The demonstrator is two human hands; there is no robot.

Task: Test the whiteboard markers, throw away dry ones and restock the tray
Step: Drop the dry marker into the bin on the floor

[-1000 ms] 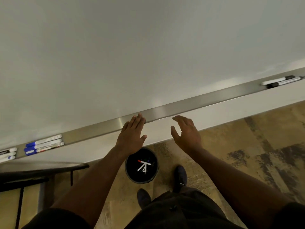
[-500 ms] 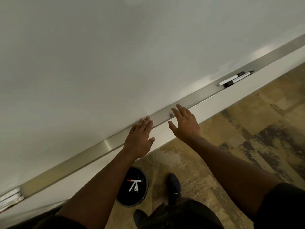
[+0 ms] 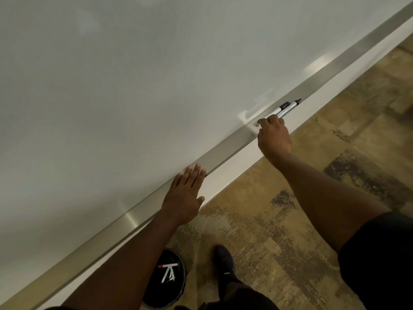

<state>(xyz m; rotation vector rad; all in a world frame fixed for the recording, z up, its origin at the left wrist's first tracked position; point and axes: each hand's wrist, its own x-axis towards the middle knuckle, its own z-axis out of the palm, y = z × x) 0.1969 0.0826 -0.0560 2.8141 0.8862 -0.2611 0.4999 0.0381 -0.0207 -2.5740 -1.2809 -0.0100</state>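
Observation:
A long metal marker tray (image 3: pixel 223 151) runs along the bottom of the whiteboard (image 3: pixel 156 74), slanting up to the right. Two black-capped markers (image 3: pixel 288 107) lie side by side on it at the upper right. My right hand (image 3: pixel 273 135) is stretched out to them, fingers curled onto their near ends; whether it grips them I cannot tell. Lower on the tray, my left hand (image 3: pixel 184 195) rests flat and open, holding nothing.
A black round bin (image 3: pixel 176 291) stands on the floor under the tray, with several discarded markers (image 3: pixel 167 272) inside. My dark shoe (image 3: pixel 224 262) is beside it on mottled brown flooring (image 3: pixel 301 220). A white wall strip runs below the tray.
The view has swung right and tilted. My right hand has slid up along the tray to the two black markers. The blue markers at the left have left the view.

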